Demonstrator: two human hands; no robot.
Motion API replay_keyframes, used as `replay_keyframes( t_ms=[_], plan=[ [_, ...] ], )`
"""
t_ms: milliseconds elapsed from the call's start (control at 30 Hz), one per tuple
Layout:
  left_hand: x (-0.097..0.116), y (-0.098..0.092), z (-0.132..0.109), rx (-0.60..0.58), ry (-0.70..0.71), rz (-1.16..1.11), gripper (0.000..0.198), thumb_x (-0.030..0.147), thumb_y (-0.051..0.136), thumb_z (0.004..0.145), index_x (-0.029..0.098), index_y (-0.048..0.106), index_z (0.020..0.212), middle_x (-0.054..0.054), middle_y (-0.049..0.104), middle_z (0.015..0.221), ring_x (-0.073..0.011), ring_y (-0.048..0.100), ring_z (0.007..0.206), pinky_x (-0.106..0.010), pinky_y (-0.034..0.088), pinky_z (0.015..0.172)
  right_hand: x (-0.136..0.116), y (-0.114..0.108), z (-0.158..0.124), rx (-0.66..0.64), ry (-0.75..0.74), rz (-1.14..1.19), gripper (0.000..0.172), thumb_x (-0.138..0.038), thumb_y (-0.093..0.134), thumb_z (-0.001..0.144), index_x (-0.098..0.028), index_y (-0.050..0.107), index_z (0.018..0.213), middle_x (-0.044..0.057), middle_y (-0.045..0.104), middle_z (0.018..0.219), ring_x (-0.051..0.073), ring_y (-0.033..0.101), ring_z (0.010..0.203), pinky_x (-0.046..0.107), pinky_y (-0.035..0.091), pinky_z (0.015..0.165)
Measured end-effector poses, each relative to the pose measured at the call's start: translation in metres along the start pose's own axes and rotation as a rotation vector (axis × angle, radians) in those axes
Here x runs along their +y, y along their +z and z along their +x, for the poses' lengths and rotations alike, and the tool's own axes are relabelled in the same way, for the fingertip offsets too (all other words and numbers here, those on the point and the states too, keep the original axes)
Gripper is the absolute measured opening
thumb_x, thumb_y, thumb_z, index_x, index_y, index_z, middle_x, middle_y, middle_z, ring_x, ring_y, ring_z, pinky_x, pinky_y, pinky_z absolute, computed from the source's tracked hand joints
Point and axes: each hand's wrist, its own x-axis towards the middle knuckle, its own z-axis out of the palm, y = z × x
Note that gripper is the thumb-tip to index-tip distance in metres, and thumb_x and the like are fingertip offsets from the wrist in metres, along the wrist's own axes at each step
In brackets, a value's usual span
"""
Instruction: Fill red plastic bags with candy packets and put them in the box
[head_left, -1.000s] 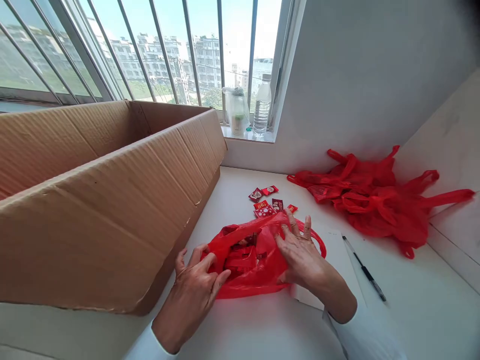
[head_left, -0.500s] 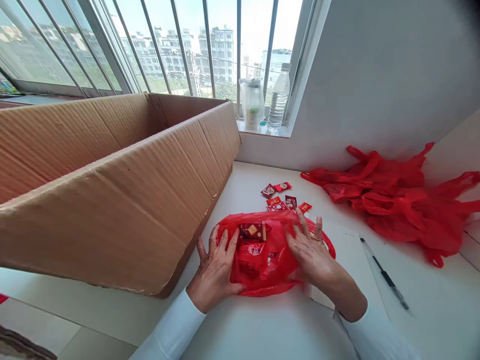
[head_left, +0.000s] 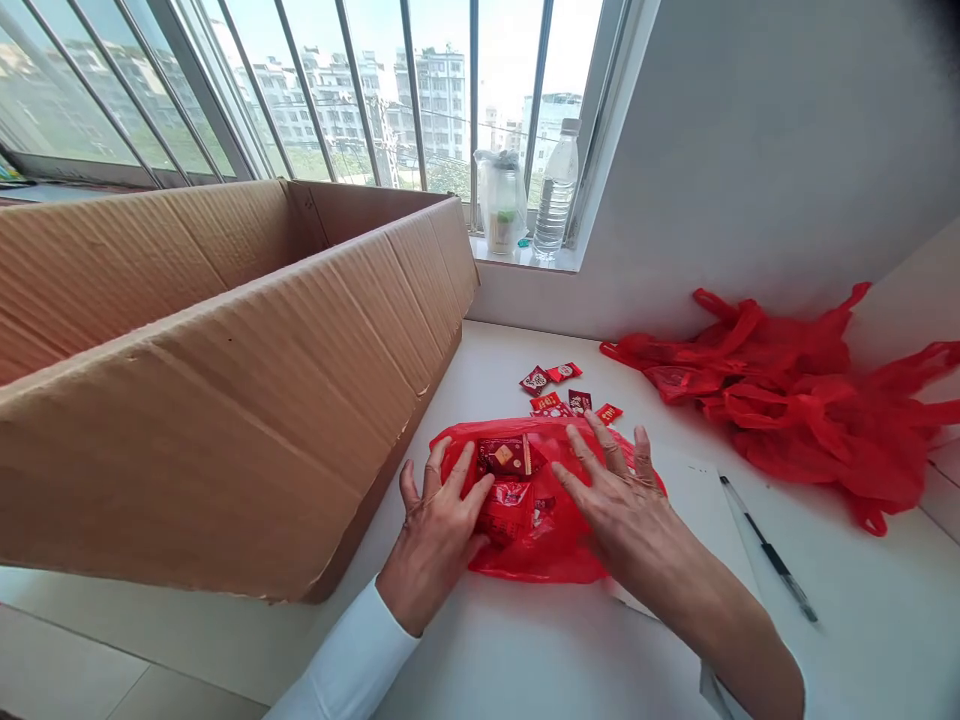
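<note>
An open red plastic bag (head_left: pixel 555 555) lies in front of me, with several packaged snacks inside. One dark red packet (head_left: pixel 504 456) shows a square biscuit-like picture, and a brighter red packet (head_left: pixel 510 495) rests just below it. My left hand (head_left: pixel 442 520) lies on the bag's left side, fingers spread, the thumb partly hidden against the plastic. Over the bag's right side is my right hand (head_left: pixel 619 500), its fingers apart and stretched out. Beyond the bag's far edge, several small red wrapped sweets (head_left: pixel 535 380) lie on the white table (head_left: pixel 495 350).
A large open cardboard box (head_left: pixel 322 370) stands at the left. More red plastic bags (head_left: pixel 787 390) are heaped at the right by the wall. A pen (head_left: pixel 769 548) lies beside white paper (head_left: pixel 694 500). On the windowsill stand a water bottle (head_left: pixel 556 195) and a bagged cup (head_left: pixel 501 205).
My right hand has shifted left over the bag, and more of its forearm shows. The fingers of my left hand have moved inward slightly. The bag's near edge has drawn up a little.
</note>
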Motion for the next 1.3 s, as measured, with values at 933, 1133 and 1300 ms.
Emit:
replay_keyframes(
  t_ms=[933, 1133, 1300],
  plan=[
    [-0.015, -0.017, 0.054, -0.040, -0.266, -1.560, 0.035, 0.038, 0.063, 0.081, 0.014, 0.059, 0.105, -0.006, 0.070, 0.093, -0.0230, 0.065, 0.089, -0.032, 0.051, 0.077, -0.003, -0.011, -0.005, -0.300, -0.060, 0.335, 0.032, 0.001, 0.043, 0.079, -0.020, 0.065, 0.090, 0.006, 0.067, 0.088, 0.021, 0.064, 0.079, 0.033, 0.049, 0.071],
    [-0.008, -0.007, 0.056, -0.148, -0.119, -1.419, 0.026, 0.041, 0.059, 0.085, 0.018, 0.056, 0.096, -0.001, 0.066, 0.086, -0.0172, 0.060, 0.077, -0.028, 0.049, 0.068, 0.020, -0.018, 0.018, 0.004, 0.190, 0.797, 0.023, -0.033, 0.049, 0.093, -0.021, 0.061, 0.107, 0.004, 0.068, 0.098, 0.018, 0.063, 0.090, 0.031, 0.048, 0.080],
    [-0.008, 0.000, 0.047, -0.224, -0.036, -1.313, 0.030, 0.037, 0.068, 0.078, 0.018, 0.054, 0.097, 0.003, 0.060, 0.078, -0.0143, 0.055, 0.070, -0.024, 0.044, 0.062, 0.015, -0.004, 0.031, -0.001, 0.084, 1.240, 0.019, -0.036, 0.057, 0.086, -0.018, 0.060, 0.082, -0.001, 0.063, 0.077, 0.012, 0.057, 0.070, 0.023, 0.044, 0.064]
  ],
)
